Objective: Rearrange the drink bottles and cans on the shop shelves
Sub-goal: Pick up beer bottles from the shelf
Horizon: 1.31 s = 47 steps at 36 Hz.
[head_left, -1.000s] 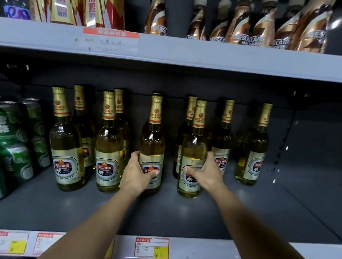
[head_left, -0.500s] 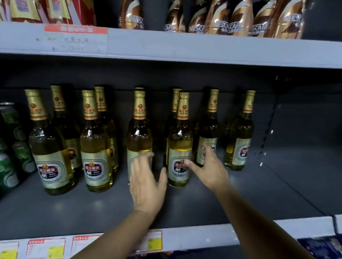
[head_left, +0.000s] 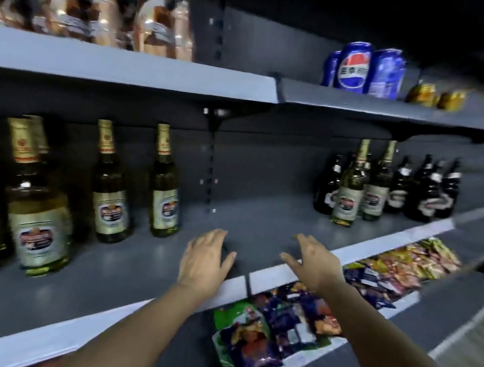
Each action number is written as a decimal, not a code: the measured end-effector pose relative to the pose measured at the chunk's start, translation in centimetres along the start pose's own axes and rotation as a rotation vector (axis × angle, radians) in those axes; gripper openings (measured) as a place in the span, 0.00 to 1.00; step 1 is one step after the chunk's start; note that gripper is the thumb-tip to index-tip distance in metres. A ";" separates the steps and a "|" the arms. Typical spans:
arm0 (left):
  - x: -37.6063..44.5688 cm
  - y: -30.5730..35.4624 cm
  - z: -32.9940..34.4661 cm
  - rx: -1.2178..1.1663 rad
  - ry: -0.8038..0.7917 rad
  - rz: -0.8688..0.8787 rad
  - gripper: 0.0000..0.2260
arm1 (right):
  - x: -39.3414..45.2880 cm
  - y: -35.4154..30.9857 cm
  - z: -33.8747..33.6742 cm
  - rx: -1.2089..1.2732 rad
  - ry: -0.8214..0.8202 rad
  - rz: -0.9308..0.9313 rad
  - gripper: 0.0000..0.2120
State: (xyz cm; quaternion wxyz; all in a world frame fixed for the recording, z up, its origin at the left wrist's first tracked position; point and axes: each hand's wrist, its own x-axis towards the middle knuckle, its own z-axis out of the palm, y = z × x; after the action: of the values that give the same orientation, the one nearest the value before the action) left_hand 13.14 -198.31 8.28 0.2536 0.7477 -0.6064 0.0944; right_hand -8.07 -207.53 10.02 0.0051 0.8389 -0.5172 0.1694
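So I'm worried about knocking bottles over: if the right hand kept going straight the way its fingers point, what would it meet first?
Probably nothing soon. The right hand points up and back over bare shelf, between the pale beer bottles and the dark bottles. The back wall looks first in line, though depth is unclear.

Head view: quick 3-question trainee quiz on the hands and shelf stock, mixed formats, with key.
1. True or false: the left hand grips a bottle.
2. Where do the blue cans stand? A) upper shelf on the right B) middle shelf C) bottom shelf
3. Fill in: the two gold-capped bottles at right stand beside ____ bottles.

Key: 1 false, both it and the right hand are open and hold nothing. 2 A. 3 dark.
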 end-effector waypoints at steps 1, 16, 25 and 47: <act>0.6 1.7 0.8 -0.011 -0.021 0.006 0.25 | 0.1 2.2 -0.4 -0.011 0.002 0.019 0.28; 12.8 16.5 10.0 -0.198 -0.078 0.057 0.28 | 8.3 19.6 -3.7 -0.034 0.100 0.245 0.23; 22.4 22.8 14.9 -0.535 -0.100 -0.110 0.35 | 16.2 26.4 -5.5 -0.081 0.155 0.379 0.20; 30.8 31.1 23.4 -0.763 0.044 -0.449 0.31 | 31.3 35.2 -0.3 0.583 0.348 0.420 0.45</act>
State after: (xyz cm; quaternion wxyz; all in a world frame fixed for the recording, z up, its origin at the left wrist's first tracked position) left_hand -12.82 -240.54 10.37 0.5385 0.7114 -0.4150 -0.1777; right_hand -26.05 -250.92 13.52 -0.1805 0.6400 -0.5990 0.4461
